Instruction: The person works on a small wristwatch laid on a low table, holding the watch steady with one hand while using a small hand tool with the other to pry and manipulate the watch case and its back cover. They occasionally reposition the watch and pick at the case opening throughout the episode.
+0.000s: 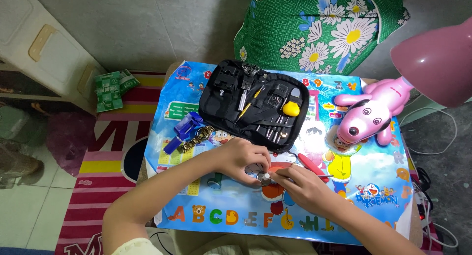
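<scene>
My left hand and my right hand meet over the middle of a small table covered with a colourful cartoon alphabet mat. Between their fingertips sits a small round metal piece, likely a watch case. My left hand pinches it from the left. My right hand holds a thin tool with a red handle whose tip rests at the metal piece. A gold metal watch band lies left of my left hand.
An open black tool case with several small tools and a yellow blob lies at the back. A blue link-remover tool rests beside the band. A pink dog-shaped lamp stands right; a green flowered pillow lies behind.
</scene>
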